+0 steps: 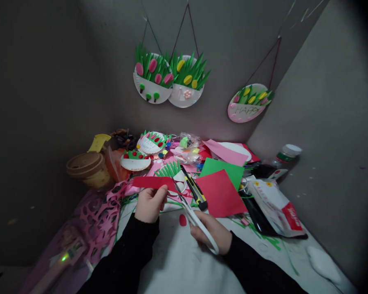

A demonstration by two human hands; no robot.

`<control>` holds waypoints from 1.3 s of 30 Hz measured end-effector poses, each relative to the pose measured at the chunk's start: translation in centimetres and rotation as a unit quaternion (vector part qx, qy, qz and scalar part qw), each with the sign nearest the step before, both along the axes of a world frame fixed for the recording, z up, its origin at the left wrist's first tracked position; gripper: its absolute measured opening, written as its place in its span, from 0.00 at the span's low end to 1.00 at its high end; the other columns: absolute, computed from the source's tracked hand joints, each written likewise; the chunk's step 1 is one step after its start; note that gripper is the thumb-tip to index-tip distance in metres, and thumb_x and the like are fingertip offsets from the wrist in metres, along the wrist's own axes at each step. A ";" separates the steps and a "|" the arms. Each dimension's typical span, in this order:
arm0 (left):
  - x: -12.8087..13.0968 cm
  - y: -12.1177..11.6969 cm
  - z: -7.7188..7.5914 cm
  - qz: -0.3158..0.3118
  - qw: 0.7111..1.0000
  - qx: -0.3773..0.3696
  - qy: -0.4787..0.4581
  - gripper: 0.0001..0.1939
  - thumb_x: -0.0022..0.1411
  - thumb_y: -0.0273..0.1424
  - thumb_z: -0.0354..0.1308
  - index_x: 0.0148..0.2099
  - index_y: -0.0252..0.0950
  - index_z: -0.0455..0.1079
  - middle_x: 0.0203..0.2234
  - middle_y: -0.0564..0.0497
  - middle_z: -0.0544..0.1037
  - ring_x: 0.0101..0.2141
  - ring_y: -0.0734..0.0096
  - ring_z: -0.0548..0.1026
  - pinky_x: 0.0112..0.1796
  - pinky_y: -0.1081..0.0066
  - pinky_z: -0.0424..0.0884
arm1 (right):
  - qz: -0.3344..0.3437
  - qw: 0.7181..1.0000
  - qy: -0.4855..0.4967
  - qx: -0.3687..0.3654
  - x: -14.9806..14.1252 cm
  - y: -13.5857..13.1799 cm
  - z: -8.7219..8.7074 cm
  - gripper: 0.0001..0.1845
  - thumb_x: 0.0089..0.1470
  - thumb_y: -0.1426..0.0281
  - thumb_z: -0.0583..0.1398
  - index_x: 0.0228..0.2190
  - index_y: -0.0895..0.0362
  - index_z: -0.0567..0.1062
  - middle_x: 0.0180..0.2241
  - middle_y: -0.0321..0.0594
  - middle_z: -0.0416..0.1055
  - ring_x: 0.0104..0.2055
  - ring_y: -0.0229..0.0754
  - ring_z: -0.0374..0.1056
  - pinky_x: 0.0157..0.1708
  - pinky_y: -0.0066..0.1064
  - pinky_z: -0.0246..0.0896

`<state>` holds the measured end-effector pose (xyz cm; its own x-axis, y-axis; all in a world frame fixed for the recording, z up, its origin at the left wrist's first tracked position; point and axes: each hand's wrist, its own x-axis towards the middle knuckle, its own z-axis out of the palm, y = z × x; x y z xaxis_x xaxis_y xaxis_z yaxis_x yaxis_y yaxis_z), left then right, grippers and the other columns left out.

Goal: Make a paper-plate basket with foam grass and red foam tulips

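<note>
My left hand (149,203) is closed in a pinch on a strip of red paper (153,182), held flat above the table. White-handled scissors (196,220) are gripped in my right hand (213,234), their blades pointing up-left into the strip's right end. A small red oval cut-out (182,220) lies on the white table surface between my hands. Both arms wear black sleeves.
A red sheet (221,194) and a green sheet (222,168) lie right of the scissors, with a yellow-black utility knife (195,188) beside them. Paper-plate flower crafts (151,142) crowd the back; three more hang on the wall (171,79). Brown cups (87,166), a glue gun (61,261), a bottle (282,161).
</note>
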<state>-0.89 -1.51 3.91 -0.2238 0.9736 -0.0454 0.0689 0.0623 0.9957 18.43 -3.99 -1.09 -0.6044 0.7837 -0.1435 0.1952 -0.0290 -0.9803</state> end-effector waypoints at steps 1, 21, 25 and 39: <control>0.0 0.0 0.0 0.000 1.000 0.001 0.003 0.22 0.51 0.43 0.56 0.14 0.33 0.63 0.05 0.57 0.59 0.10 0.82 0.56 0.15 0.77 0.48 | -0.002 1.000 -0.001 -0.001 0.0 0.0 0.0 0.25 0.46 0.47 0.56 0.30 0.57 0.61 0.19 0.28 0.58 0.17 0.30 0.57 0.15 0.22 0.50; 0.0 0.1 0.2 0.042 0.997 0.054 -0.044 0.16 0.50 0.37 0.57 0.19 0.37 0.56 0.08 0.59 0.63 0.10 0.83 0.56 0.12 0.79 0.48 | -0.007 1.000 -0.023 -0.019 -0.2 0.1 0.4 0.22 0.44 0.52 0.59 0.27 0.57 0.61 0.17 0.27 0.56 0.15 0.29 0.54 0.13 0.22 0.46; -0.2 0.3 0.0 0.039 0.997 0.053 -0.034 0.17 0.50 0.37 0.56 0.18 0.37 0.55 0.08 0.60 0.62 0.10 0.83 0.55 0.12 0.79 0.47 | -0.008 1.000 -0.019 -0.016 -0.2 0.0 0.7 0.20 0.44 0.54 0.60 0.28 0.57 0.61 0.17 0.27 0.57 0.15 0.29 0.54 0.14 0.22 0.46; -0.6 0.4 0.0 0.009 0.998 0.058 0.019 0.15 0.50 0.38 0.56 0.19 0.37 0.57 0.09 0.61 0.58 0.13 0.81 0.55 0.16 0.76 0.48 | -0.004 1.000 -0.001 -0.027 -0.2 0.1 0.3 0.21 0.44 0.53 0.61 0.27 0.56 0.61 0.18 0.28 0.58 0.16 0.29 0.55 0.14 0.22 0.50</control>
